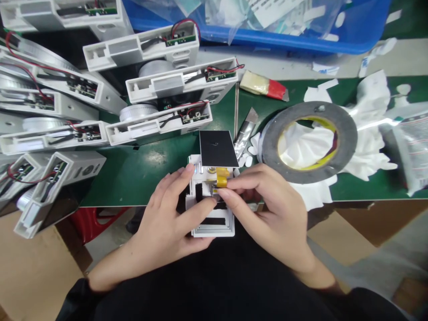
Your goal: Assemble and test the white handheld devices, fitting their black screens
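Note:
A white device housing (229,226) with black strips inside lies at the table's front edge. My left hand (177,209) is wrapped round its left side, the thumb resting over the middle of the housing. At the upper part of the housing, my right hand (267,209) pinches the orange flex cable (222,177) between thumb and index finger. The cable runs up toward a black flat panel (218,149), which sits at the housing's far end. The tips of the fingers hide part of the cable's lower end.
Several white device housings (182,82) with red and black wires stand at the left. A grey tape roll (309,178) lies on white scraps at the right. Beyond it are a blue bin (351,42), a cutter blade (245,129) and a red-and-cream wrapped tool (262,85).

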A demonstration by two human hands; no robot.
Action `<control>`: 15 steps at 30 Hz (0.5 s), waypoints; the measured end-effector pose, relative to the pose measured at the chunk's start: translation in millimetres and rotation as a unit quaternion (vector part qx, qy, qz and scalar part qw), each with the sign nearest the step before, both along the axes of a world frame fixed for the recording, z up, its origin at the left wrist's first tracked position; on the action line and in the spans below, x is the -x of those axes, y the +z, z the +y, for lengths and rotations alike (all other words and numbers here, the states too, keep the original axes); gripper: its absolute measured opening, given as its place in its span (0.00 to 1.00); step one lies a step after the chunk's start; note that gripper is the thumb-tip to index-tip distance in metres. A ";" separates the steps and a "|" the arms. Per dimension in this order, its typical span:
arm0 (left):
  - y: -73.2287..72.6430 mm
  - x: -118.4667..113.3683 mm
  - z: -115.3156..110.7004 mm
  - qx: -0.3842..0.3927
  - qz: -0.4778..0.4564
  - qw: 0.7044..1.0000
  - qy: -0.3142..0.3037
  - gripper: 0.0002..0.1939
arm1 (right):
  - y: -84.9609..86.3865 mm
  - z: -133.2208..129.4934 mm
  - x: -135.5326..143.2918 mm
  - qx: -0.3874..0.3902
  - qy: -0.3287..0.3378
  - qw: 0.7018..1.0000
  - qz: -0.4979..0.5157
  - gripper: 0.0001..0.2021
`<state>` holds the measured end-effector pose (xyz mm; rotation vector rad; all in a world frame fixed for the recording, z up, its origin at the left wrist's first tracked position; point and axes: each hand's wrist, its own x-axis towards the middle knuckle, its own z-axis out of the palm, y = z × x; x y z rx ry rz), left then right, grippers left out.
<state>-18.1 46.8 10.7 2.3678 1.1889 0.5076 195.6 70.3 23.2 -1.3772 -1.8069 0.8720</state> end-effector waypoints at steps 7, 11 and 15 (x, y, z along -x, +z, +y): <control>12.1 -4.5 -1.6 0.051 0.008 0.999 0.018 0.17 | 4.4 -4.8 -2.6 0.020 0.013 1.000 0.008 0.04; 14.6 -5.9 -1.0 0.039 0.013 0.999 0.017 0.18 | 3.8 -8.1 -3.5 0.029 0.025 0.999 0.008 0.03; 10.9 -1.5 1.2 0.034 0.003 0.999 -0.004 0.15 | 4.7 -10.3 -6.5 0.029 0.021 0.999 0.002 0.03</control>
